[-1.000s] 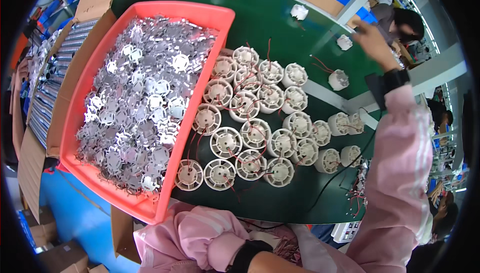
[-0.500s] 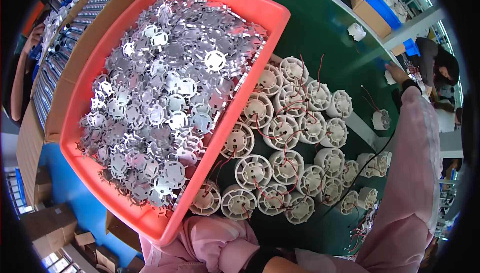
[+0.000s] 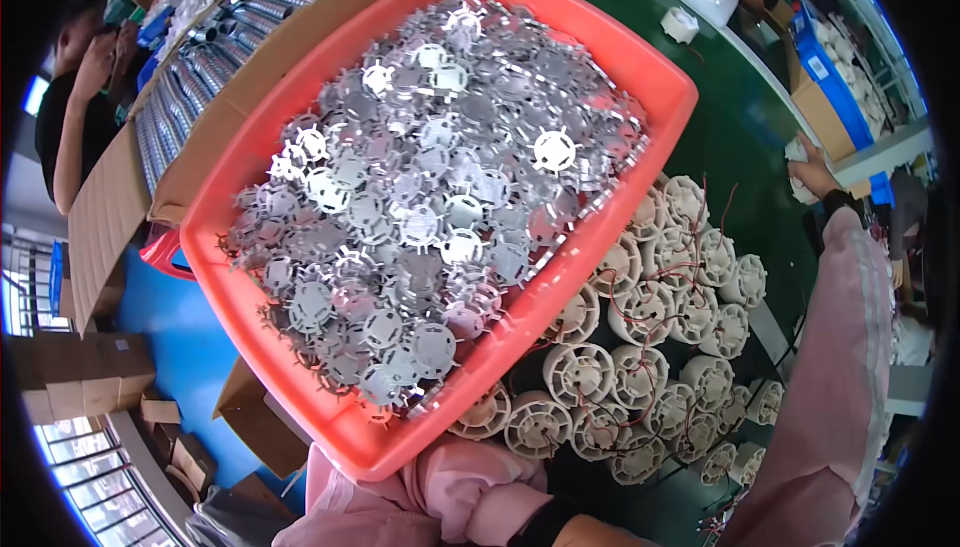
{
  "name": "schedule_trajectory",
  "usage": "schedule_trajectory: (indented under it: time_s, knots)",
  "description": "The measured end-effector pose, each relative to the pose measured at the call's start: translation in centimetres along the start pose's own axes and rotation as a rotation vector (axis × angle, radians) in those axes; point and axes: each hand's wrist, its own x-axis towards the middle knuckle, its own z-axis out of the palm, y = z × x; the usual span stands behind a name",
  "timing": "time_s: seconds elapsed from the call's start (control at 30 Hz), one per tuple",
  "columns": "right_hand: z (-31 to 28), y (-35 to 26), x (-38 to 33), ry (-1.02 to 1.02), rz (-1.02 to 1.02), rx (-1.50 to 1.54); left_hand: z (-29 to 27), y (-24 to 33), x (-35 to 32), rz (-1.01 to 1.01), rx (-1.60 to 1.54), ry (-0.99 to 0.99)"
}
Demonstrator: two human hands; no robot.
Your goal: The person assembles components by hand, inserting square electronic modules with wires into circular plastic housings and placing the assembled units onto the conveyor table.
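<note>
At the far right my right hand (image 3: 820,176), at the end of a stretched pink sleeve, is closed around a white plastic housing (image 3: 803,190). Another white piece (image 3: 797,150) touches its fingertips. My left hand (image 3: 600,533) lies at the lower edge past a black cuff; its fingers are cut off from view. Just beyond the left sleeve rests a red plastic tub (image 3: 345,457), heaped with silvery round metal plates (image 3: 420,227) with small tabs. Beside the tub, several round white housings (image 3: 640,377) with red and black wires stand grouped on the green table (image 3: 745,127).
A cardboard box (image 3: 215,127) of shiny metal tubes (image 3: 200,97) adjoins the tub's left side. One loose white housing (image 3: 680,25) sits at the far side. Co-workers' hands show at the upper left and top right. A blue bin (image 3: 835,77) stands far right; cartons (image 3: 85,372) lie lower left.
The whole view has shifted, so the tub and housings appear farther right and lower. My right hand has reached farther across the table, to a second white piece.
</note>
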Motion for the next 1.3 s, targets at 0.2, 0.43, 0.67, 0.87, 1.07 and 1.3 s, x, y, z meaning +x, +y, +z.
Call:
schedule_trajectory:
  time_s: [0.2, 0.43, 0.67, 0.87, 1.07, 1.3]
  knots:
    - [-1.4, -5.5, -5.5, -0.319, -0.015, -0.033, 2.0, -0.8, -0.2, 0.048, -0.022, -0.067]
    - [-11.3, -18.1, -17.0, 0.204, -0.525, -0.004, 3.1, -1.3, 0.2, 0.318, 0.639, 0.089]
    - [-19.2, -28.8, -37.6, 0.379, -0.586, 0.201, 4.3, -2.8, 0.2, 0.616, 1.454, 0.568]
    - [-15.1, -34.0, -49.5, 0.250, -0.788, 0.055, 4.7, -5.5, -0.7, 0.205, 0.945, 0.449]
    - [-12.3, -33.3, -54.2, 0.351, -0.571, -0.009, 4.4, -6.5, -3.9, -0.096, 0.802, 0.436]
    - [-7.2, -29.4, -56.4, 0.556, -0.228, 0.389, 3.7, -6.3, -8.2, -0.272, 1.717, 0.570]
